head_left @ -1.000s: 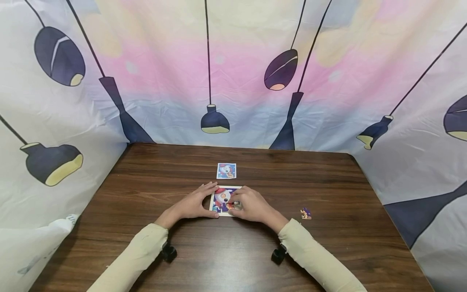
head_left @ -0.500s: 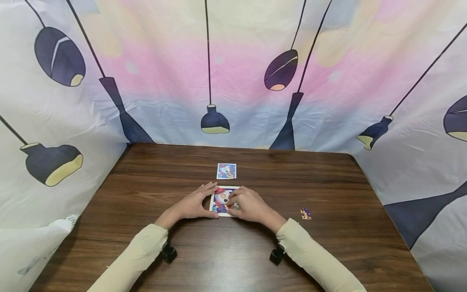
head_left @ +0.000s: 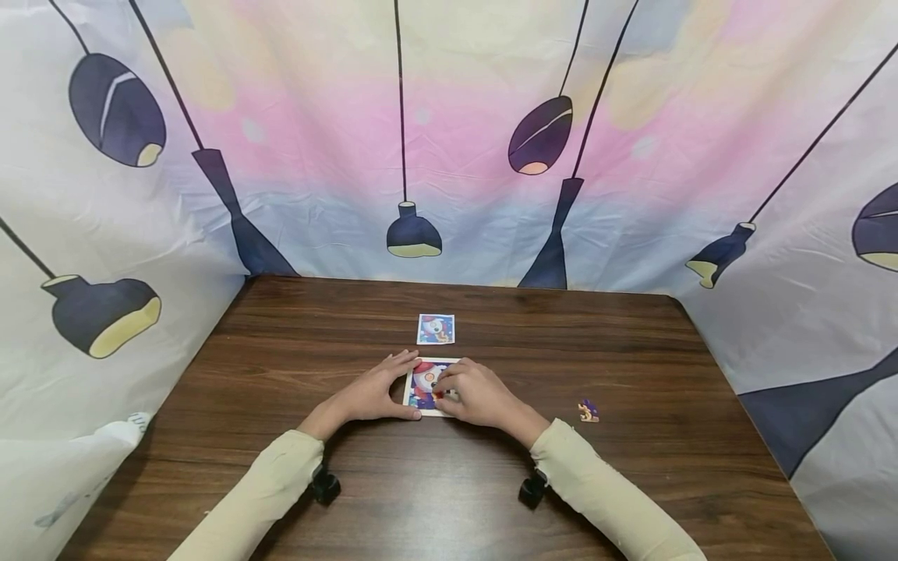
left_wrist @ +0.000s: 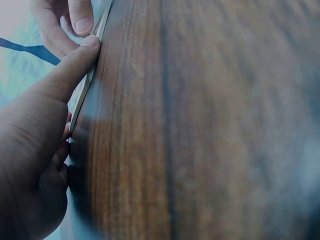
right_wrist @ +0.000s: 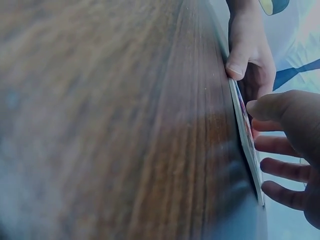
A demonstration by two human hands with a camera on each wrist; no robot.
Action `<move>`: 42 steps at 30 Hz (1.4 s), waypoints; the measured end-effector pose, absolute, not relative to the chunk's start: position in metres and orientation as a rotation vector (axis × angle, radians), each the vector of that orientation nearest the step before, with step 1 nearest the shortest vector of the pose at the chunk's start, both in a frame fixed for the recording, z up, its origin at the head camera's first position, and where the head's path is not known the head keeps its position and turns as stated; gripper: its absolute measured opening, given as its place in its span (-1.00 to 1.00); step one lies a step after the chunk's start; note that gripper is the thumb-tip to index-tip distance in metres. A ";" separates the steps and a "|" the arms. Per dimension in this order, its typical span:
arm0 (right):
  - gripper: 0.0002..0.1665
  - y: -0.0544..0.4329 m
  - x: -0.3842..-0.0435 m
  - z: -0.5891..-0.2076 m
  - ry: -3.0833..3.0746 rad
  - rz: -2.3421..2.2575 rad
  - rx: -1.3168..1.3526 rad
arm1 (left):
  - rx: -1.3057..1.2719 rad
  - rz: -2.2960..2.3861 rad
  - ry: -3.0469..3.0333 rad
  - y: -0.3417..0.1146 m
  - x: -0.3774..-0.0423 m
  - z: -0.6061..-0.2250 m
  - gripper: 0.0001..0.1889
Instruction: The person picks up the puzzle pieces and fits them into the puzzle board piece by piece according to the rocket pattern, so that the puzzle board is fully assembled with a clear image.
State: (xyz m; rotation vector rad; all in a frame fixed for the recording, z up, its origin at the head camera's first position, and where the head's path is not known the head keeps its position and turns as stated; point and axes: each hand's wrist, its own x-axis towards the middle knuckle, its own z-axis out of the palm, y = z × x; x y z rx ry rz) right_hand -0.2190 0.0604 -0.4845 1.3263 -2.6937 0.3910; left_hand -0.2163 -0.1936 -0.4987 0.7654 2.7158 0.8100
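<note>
A small square jigsaw puzzle point(head_left: 424, 380) with a pale frame and a cartoon picture lies on the table. My left hand point(head_left: 370, 392) spans its left side, thumb at the near corner and fingertips at the far corner. In the left wrist view the left thumb point(left_wrist: 75, 67) rests on the frame's edge. Over the puzzle's right half, my right hand point(head_left: 480, 396) pinches a puzzle piece point(head_left: 438, 395) that shows red and orange at the fingertips. Most of that piece is hidden by the fingers. The right fingers point(right_wrist: 282, 145) are close above the puzzle in the right wrist view.
One loose puzzle piece point(head_left: 588, 411), purple and orange, lies to the right of the right hand. A square picture card point(head_left: 436, 329) with a similar picture lies beyond the puzzle. A printed cloth point(head_left: 337, 156) hangs behind the brown wooden table point(head_left: 435, 491).
My right hand has shifted slightly left over the puzzle, its fingertips drawing the reddish piece with them. My left hand has stayed in place.
</note>
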 end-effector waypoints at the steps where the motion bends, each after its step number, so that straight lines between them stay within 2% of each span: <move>1: -0.79 0.060 -0.219 -0.485 -2.691 0.386 1.333 | 0.765 0.809 2.715 -0.193 -0.216 -0.499 0.11; 9: -0.73 0.074 -0.221 -0.484 -2.696 0.478 1.358 | 0.768 0.825 2.710 -0.194 -0.217 -0.500 0.11; 18: -0.53 0.130 -0.217 -0.475 -2.718 0.717 1.183 | 0.749 0.826 2.711 -0.194 -0.216 -0.498 0.14; 29: -0.53 0.201 -0.204 -0.463 -2.604 0.742 1.054 | 0.751 0.824 2.717 -0.193 -0.215 -0.498 0.14; 42: -0.51 0.273 -0.193 -0.475 -2.674 0.686 0.854 | 0.766 0.823 2.722 -0.195 -0.216 -0.499 0.15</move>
